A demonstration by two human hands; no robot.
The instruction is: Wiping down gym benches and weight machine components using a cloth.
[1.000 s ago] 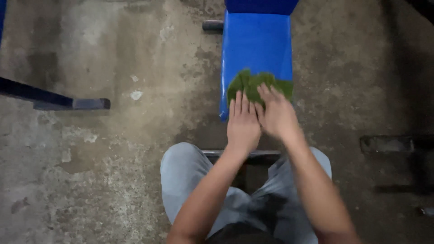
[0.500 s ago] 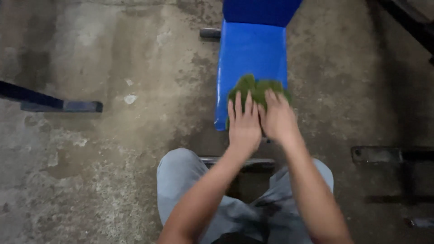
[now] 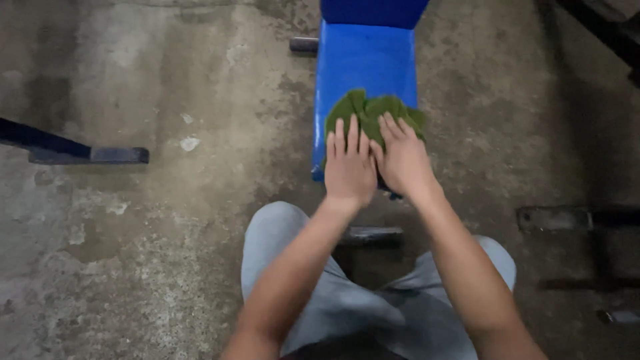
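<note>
A crumpled green cloth (image 3: 371,109) lies on the near end of a blue plastic chair seat (image 3: 363,63). My left hand (image 3: 348,167) rests flat on the cloth's near left part, fingers spread and pointing away from me. My right hand (image 3: 400,160) lies beside it, pressing down on the right part of the cloth, fingers slightly apart. Both palms face down; neither hand closes around anything. My knees in light grey trousers (image 3: 280,240) are just below the hands.
The floor is stained grey concrete (image 3: 167,220). A dark blue chair leg (image 3: 73,152) reaches in from the left. A dark metal bar (image 3: 573,217) lies at the right. A short dark bar (image 3: 371,234) sits under the seat's front edge.
Both hands slid a little towards me and back over the cloth, which bunched and shifted slightly on the seat. The camera view drifted, so the chair appears higher in the picture.
</note>
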